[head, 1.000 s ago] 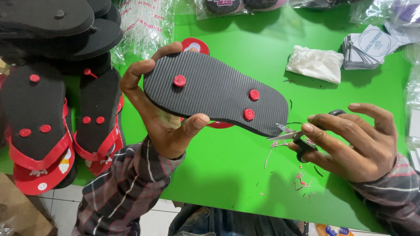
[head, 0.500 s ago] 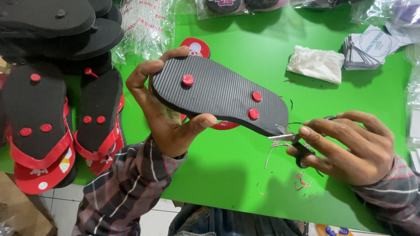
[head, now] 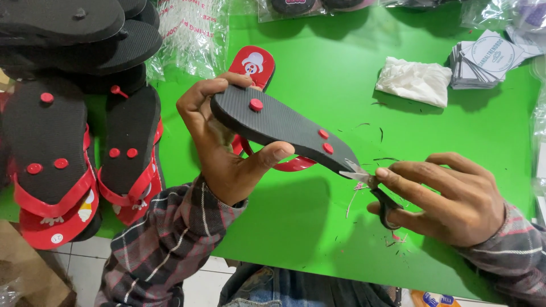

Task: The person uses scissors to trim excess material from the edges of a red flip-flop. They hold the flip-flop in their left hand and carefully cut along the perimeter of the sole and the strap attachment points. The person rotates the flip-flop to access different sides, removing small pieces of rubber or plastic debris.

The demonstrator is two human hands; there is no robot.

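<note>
My left hand [head: 227,153] holds a black flip-flop [head: 278,128] sole-up over the green table [head: 296,227]. Three red plugs show on its ribbed sole, and red straps hang below it. My right hand [head: 449,199] grips small black-handled scissors [head: 372,190]. Their blades touch the heel edge of the flip-flop. Thin thread-like scraps hang and lie below the blades. Another flip-flop with a red printed insole [head: 253,65] lies on the table behind my left hand.
Several finished black and red flip-flops [head: 57,148] are piled at the left edge. Clear plastic bags [head: 190,34] lie at the back. A white crumpled bag [head: 415,79] and a stack of printed cards [head: 489,57] sit at the back right.
My left hand has tilted the flip-flop so its sole turns more edge-on and its heel points down to the scissors. The right hand stays at the heel edge.
</note>
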